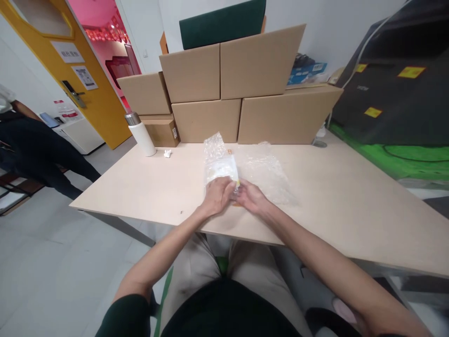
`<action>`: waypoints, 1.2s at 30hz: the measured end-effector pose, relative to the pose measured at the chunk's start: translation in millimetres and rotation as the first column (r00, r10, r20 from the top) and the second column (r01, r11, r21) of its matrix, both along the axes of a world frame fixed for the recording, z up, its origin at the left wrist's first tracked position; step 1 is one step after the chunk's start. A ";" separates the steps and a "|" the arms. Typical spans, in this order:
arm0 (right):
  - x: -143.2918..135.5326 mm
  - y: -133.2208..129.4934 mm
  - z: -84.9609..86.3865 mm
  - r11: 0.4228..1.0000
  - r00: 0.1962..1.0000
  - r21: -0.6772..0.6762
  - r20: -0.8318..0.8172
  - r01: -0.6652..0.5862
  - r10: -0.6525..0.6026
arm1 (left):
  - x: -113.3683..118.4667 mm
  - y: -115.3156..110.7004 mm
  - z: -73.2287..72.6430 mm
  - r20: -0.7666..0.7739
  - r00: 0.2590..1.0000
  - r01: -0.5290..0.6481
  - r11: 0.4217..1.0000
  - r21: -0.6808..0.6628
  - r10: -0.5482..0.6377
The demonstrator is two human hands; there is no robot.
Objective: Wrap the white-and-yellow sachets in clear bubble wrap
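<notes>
A flat white packet [224,167] lies on a sheet of bubble wrap [268,171], partly covered by its clear film, near the middle of the table. My left hand [218,193] rests over the packet's near end, its fingers curled and pressed onto it. Close beside it, my right hand [250,196] holds the wrap at the packet's near right corner, with fingers bent together. A small yellow patch shows between the hands. The wrap spreads flat to the right and stands crumpled at the far left. My fingertips are partly hidden.
Cardboard boxes [206,121] are stacked along the table's back edge. A white bottle [142,138] and a crumpled white scrap [167,153] stand at the back left of the table [140,187]. A person [35,145] stands beyond the left side, near a yellow door [52,61].
</notes>
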State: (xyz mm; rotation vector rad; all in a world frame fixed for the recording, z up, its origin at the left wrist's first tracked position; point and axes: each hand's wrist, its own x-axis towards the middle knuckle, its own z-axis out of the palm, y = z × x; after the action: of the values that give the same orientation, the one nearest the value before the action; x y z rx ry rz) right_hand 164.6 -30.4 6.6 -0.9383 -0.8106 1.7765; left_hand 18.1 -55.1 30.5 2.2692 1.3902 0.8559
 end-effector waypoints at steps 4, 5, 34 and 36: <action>25.6 8.1 -2.5 0.941 0.878 0.312 0.404 0.132 -0.257 | 7.4 -1.1 -12.1 -0.252 0.967 -0.030 0.999 0.030 0.037; 27.0 11.6 -2.1 0.900 0.807 0.414 0.483 0.133 -0.341 | 7.9 -0.8 -13.7 -0.289 0.957 -0.025 0.999 0.039 0.036; 6.1 34.6 -8.8 0.774 0.606 0.571 0.727 -0.273 -0.323 | -10.8 36.4 -0.3 0.764 0.424 -0.019 0.848 -0.530 0.486; 14.0 32.3 1.0 0.878 0.723 0.452 0.658 -0.156 -0.210 | -0.2 35.0 7.8 0.762 0.495 -0.027 0.885 -0.465 0.416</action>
State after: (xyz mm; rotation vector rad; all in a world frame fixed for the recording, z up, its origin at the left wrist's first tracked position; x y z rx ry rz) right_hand 178.6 1.9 7.6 -1.2674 -1.6250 1.0554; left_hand 18.0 -20.0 38.4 1.0319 1.1943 1.3660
